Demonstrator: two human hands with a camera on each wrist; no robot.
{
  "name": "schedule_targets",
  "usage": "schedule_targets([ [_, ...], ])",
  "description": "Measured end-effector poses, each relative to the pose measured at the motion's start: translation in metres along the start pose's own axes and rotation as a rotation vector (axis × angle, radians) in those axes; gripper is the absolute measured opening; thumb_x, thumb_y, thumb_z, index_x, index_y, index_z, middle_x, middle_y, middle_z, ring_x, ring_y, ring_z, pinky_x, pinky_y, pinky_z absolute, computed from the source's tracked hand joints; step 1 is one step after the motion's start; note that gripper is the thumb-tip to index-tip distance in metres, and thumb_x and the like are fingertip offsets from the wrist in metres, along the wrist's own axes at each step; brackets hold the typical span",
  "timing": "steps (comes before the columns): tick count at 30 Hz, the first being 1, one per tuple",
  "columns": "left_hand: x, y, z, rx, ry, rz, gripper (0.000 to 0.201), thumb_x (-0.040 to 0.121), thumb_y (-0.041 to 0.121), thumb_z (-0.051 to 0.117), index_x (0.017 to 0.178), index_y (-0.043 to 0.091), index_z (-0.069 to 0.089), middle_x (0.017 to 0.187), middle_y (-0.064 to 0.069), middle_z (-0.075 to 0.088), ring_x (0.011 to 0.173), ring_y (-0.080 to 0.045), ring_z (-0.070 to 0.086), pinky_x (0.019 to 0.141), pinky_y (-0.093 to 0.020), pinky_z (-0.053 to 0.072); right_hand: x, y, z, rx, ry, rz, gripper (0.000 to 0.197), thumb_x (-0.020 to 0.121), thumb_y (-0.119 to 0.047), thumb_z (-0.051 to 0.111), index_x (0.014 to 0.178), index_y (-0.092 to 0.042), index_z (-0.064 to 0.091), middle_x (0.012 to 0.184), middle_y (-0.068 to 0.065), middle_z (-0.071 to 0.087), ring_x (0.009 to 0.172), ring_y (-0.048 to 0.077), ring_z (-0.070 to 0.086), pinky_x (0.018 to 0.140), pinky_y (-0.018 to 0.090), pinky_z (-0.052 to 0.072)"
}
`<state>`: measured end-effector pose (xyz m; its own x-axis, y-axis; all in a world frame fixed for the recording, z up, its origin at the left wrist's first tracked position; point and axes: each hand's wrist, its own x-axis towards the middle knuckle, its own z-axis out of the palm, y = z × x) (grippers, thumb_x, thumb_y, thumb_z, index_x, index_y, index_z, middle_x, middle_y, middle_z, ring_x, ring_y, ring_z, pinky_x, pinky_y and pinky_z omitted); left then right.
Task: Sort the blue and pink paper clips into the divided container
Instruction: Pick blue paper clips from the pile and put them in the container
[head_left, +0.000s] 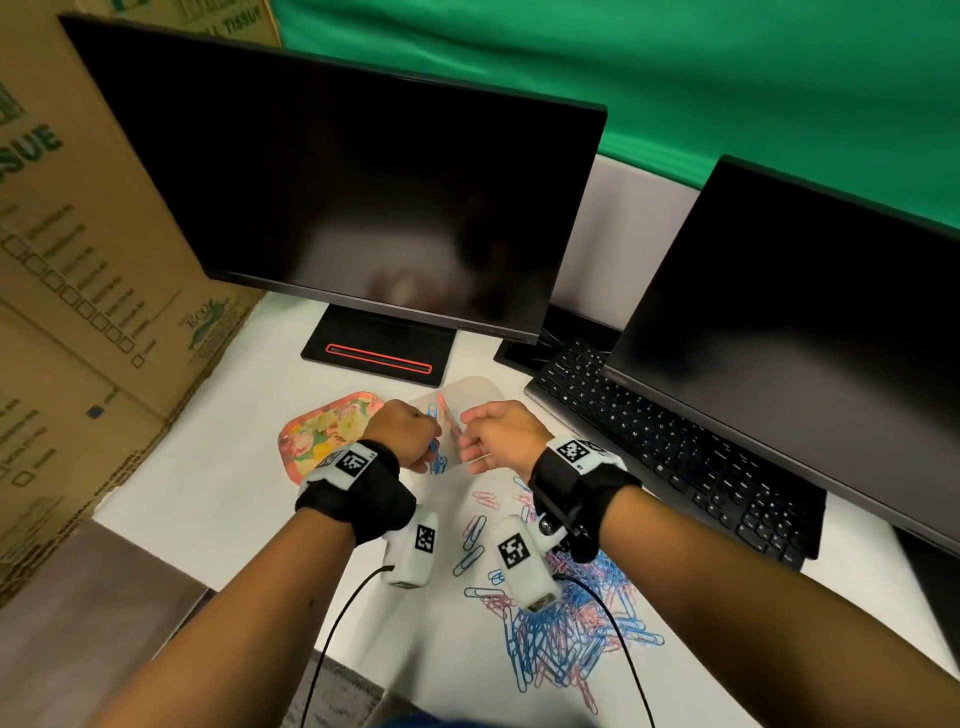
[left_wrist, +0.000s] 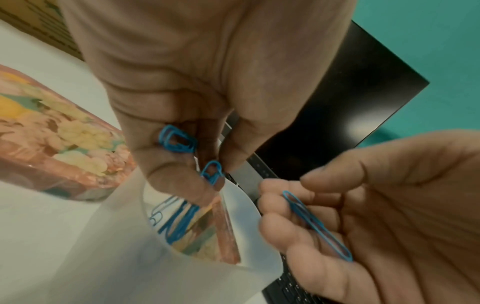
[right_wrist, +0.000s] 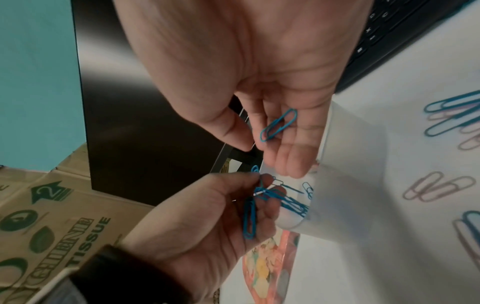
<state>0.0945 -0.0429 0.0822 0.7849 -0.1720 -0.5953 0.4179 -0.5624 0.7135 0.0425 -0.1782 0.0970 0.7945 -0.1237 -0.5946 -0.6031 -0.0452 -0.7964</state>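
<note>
The translucent divided container stands on the white desk, and both hands hover just over it. My left hand pinches several blue paper clips in curled fingers above the compartment where blue clips lie. My right hand faces it with relaxed fingers. One blue paper clip lies loose across them, and the thumb is off it. A mixed pile of blue and pink clips spreads on the desk under my right forearm.
A floral tray sits left of the container. A black keyboard and two dark monitors stand behind and to the right. Cardboard boxes wall off the left side.
</note>
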Motion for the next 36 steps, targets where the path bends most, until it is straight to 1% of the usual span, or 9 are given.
schedule_targets([
  [5,0.008,-0.002,-0.004,0.05,0.014,-0.028,0.017,0.085,0.007,0.05,0.082,-0.003,0.064,0.078,-0.022,0.071,0.075,-0.036,0.072,0.074,-0.048,0.06,0.013,-0.009,0.012,-0.143,-0.012,0.016,0.019,0.086,0.004,0.051,0.097,-0.009,0.06,0.077,0.013,0.06,0.068,0.024,0.06,0.082,0.042,0.057],
  [9,0.008,0.0,-0.005,0.091,0.058,0.035,0.018,0.087,0.006,0.049,0.087,-0.003,0.064,0.087,-0.021,0.07,0.077,-0.034,0.071,0.072,-0.043,0.061,0.02,-0.01,0.012,-0.271,-0.005,-0.038,0.034,0.081,0.002,0.054,0.111,-0.003,0.067,0.094,0.013,0.065,0.088,0.029,0.063,0.091,0.042,0.054],
  [12,0.005,0.003,-0.004,0.128,0.089,0.073,0.023,0.088,0.004,0.048,0.101,-0.004,0.066,0.096,-0.023,0.07,0.077,-0.032,0.07,0.07,-0.04,0.061,0.019,-0.008,0.006,-0.314,0.027,-0.061,0.029,0.074,-0.004,0.057,0.093,-0.021,0.069,0.101,0.009,0.066,0.102,0.033,0.063,0.094,0.046,0.053],
  [15,0.0,0.007,-0.002,0.229,0.075,0.108,0.029,0.087,0.006,0.047,0.109,0.005,0.065,0.104,-0.017,0.068,0.095,-0.032,0.066,0.084,-0.042,0.058,0.017,-0.002,-0.005,-0.294,0.063,-0.095,0.025,0.069,-0.012,0.059,0.088,-0.024,0.07,0.098,0.004,0.068,0.106,0.031,0.065,0.095,0.044,0.053],
  [19,-0.015,0.009,0.015,0.299,0.057,0.294,0.019,0.087,0.014,0.05,0.095,0.019,0.067,0.085,-0.001,0.066,0.08,-0.02,0.065,0.07,-0.026,0.053,0.007,0.015,-0.027,-0.369,0.088,-0.138,0.022,0.077,-0.015,0.056,0.074,-0.035,0.066,0.1,0.001,0.072,0.099,0.026,0.067,0.091,0.042,0.055],
  [24,-0.028,-0.016,0.048,0.504,-0.108,0.521,0.012,0.085,0.018,0.055,0.083,0.024,0.065,0.078,0.007,0.069,0.075,-0.013,0.063,0.072,-0.024,0.051,-0.024,0.052,-0.063,-0.655,0.135,-0.163,0.026,0.088,-0.015,0.052,0.102,-0.028,0.07,0.096,-0.006,0.069,0.086,0.012,0.065,0.075,0.022,0.05],
  [30,-0.026,-0.061,0.074,0.758,-0.302,0.614,0.01,0.077,0.027,0.051,0.08,0.028,0.061,0.079,0.008,0.066,0.072,-0.012,0.061,0.069,-0.028,0.053,-0.059,0.115,-0.096,-0.975,0.077,-0.129,0.018,0.087,-0.026,0.051,0.096,-0.026,0.066,0.097,-0.002,0.072,0.086,0.02,0.067,0.078,0.03,0.056],
  [33,-0.026,-0.072,0.084,0.868,-0.353,0.662,0.011,0.079,0.025,0.051,0.083,0.026,0.061,0.085,0.008,0.065,0.079,-0.014,0.059,0.07,-0.026,0.05,-0.073,0.143,-0.099,-1.11,0.069,-0.174,0.018,0.089,-0.027,0.047,0.097,-0.024,0.064,0.098,-0.003,0.067,0.087,0.021,0.064,0.074,0.028,0.051],
  [36,-0.025,-0.07,0.093,0.871,-0.317,0.703,0.011,0.081,0.025,0.052,0.085,0.025,0.061,0.089,0.007,0.063,0.084,-0.015,0.058,0.069,-0.022,0.042,-0.074,0.163,-0.107,-1.088,0.183,-0.16,0.013,0.09,-0.026,0.046,0.094,-0.024,0.058,0.097,-0.002,0.062,0.09,0.024,0.061,0.071,0.027,0.042],
])
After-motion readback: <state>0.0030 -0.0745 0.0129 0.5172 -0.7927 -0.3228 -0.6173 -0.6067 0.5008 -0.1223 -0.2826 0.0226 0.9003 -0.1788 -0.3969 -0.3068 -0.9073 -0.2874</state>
